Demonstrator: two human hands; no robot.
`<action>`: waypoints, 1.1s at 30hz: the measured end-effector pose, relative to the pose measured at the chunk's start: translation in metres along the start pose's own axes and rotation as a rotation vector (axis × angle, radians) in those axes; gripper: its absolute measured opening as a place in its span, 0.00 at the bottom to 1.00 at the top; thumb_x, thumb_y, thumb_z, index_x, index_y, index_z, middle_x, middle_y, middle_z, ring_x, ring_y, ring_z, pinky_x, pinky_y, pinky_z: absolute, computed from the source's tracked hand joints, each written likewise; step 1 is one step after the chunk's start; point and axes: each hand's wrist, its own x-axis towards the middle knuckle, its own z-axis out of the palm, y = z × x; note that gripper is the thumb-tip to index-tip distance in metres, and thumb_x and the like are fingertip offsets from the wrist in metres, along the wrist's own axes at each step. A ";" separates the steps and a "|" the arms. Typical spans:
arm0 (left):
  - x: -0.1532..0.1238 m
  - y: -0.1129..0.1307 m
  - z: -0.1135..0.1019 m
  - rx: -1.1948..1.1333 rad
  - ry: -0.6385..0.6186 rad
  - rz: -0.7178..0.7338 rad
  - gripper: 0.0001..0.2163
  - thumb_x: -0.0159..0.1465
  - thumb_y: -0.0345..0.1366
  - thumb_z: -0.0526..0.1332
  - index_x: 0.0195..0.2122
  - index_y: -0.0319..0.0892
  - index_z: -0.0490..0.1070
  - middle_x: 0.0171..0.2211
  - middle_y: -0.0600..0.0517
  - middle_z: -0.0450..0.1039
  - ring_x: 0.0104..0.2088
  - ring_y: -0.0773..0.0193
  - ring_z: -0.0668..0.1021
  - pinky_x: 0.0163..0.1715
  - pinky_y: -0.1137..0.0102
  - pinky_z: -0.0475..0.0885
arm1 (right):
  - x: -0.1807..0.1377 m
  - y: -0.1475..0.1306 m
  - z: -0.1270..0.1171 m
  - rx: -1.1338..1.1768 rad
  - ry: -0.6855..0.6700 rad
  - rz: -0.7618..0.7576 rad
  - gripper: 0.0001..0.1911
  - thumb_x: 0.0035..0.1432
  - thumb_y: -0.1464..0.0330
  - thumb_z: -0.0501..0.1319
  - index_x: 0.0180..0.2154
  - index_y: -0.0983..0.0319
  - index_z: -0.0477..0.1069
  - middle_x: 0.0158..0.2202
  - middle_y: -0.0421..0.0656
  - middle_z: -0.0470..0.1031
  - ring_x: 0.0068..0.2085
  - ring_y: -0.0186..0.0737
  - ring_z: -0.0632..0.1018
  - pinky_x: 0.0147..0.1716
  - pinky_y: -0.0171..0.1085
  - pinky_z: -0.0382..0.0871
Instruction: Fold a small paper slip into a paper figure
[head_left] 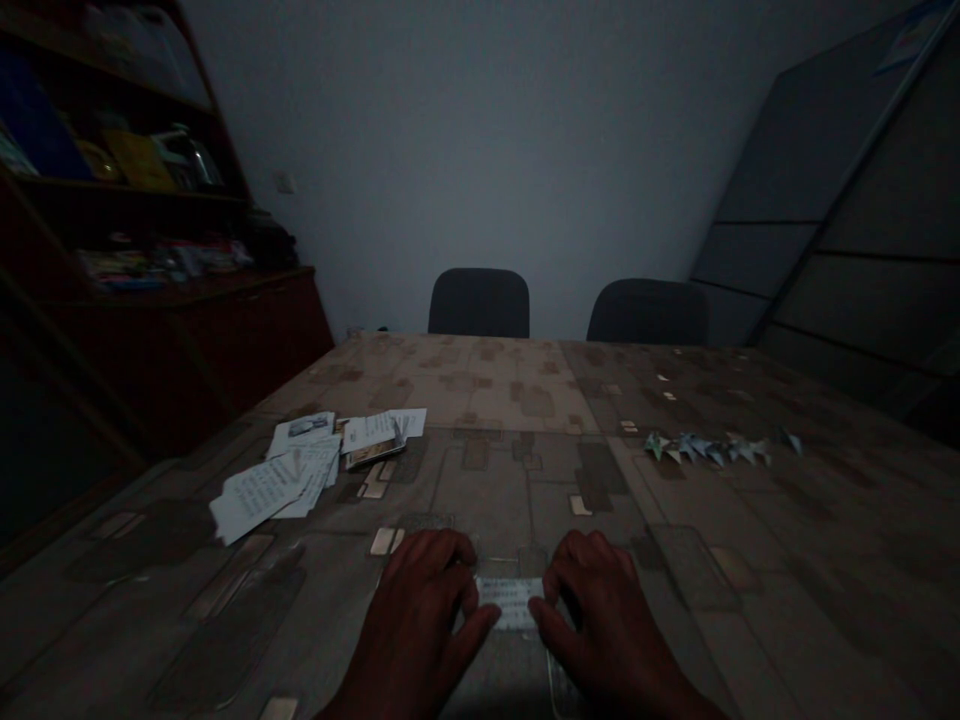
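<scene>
1. Both hands press one small printed paper slip [511,602] flat on the table [787,600]; the left hand [420,610] and right hand [600,615] pinch its two ends, fingers curled.
2. Judging by the row of folded paper shapes [712,447] far ahead-right of the grip, several pieces are finished; loose slips [300,470] ahead-left remain unfolded.
3. The patterned tabletop sits in a dim room, two chairs [478,302] beyond.

We've got both hands flat on the table [480,400], left hand [424,610] and right hand [600,615] pressing down on a small slip of paper [511,600] between them. Left of the slip and further back sits a messy pile of papers [300,470]; off to its right, a row of folded paper pieces [709,447]. Two dark chairs [480,302] sit at the far edge.
</scene>
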 end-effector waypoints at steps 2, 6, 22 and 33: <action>0.000 0.000 0.000 0.006 0.009 0.012 0.09 0.57 0.28 0.69 0.24 0.41 0.70 0.38 0.49 0.74 0.40 0.51 0.75 0.40 0.57 0.67 | 0.000 0.001 0.001 -0.014 -0.003 -0.009 0.08 0.56 0.75 0.66 0.28 0.60 0.70 0.32 0.39 0.69 0.37 0.44 0.70 0.38 0.40 0.54; 0.000 0.000 0.001 0.009 0.023 0.020 0.10 0.56 0.28 0.69 0.24 0.41 0.69 0.37 0.49 0.73 0.40 0.51 0.74 0.40 0.57 0.67 | 0.001 -0.003 0.002 -0.054 0.009 -0.006 0.09 0.54 0.77 0.66 0.27 0.61 0.69 0.32 0.40 0.70 0.37 0.44 0.70 0.38 0.41 0.55; 0.002 0.000 0.002 0.050 0.033 0.020 0.09 0.57 0.26 0.65 0.25 0.42 0.66 0.35 0.50 0.72 0.38 0.53 0.73 0.39 0.57 0.67 | 0.004 -0.008 0.003 -0.097 0.028 0.007 0.10 0.51 0.79 0.67 0.25 0.62 0.69 0.31 0.40 0.70 0.38 0.44 0.70 0.40 0.42 0.56; -0.003 -0.008 0.012 0.041 0.111 0.161 0.09 0.61 0.25 0.63 0.37 0.45 0.67 0.38 0.51 0.73 0.39 0.53 0.74 0.43 0.57 0.68 | 0.004 -0.004 0.007 -0.050 0.056 0.007 0.10 0.51 0.79 0.66 0.26 0.60 0.69 0.31 0.39 0.70 0.37 0.43 0.70 0.41 0.42 0.56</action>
